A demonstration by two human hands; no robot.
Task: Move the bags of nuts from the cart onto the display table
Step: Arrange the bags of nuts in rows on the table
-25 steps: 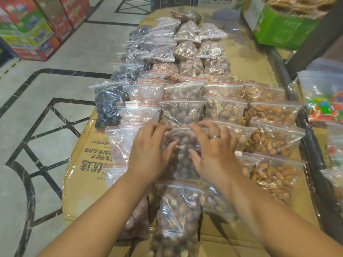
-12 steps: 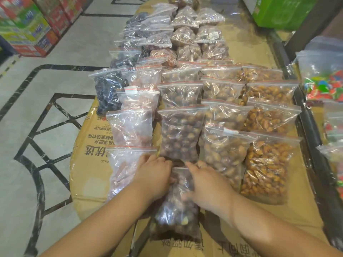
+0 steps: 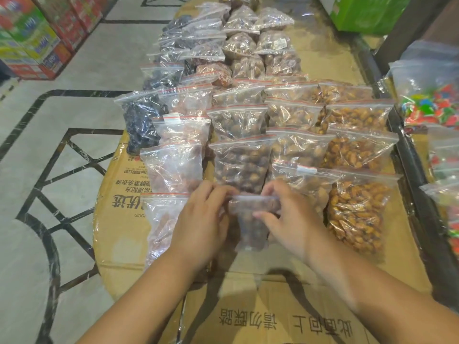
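Bag (image 3: 250, 233) at near middle of desk (image 3: 119, 244), top edge pinched by left hand (image 3: 198, 219) and right hand (image 3: 290, 217).

Cardboard-topped table (image 3: 119, 219) w/ rows of nut bags (image 3: 242, 165) lying flat.

Two hands, the left hand (image 3: 198, 224) and the right hand (image 3: 290, 219), hold one bag of brown nuts (image 3: 250, 229) between them. Right of the right hand are four bags of orange nuts (image 3: 357, 214). Left of the left hand and beyond it are four bags of pale reddish pieces (image 3: 173, 167). The farther bags are too crowded to count.
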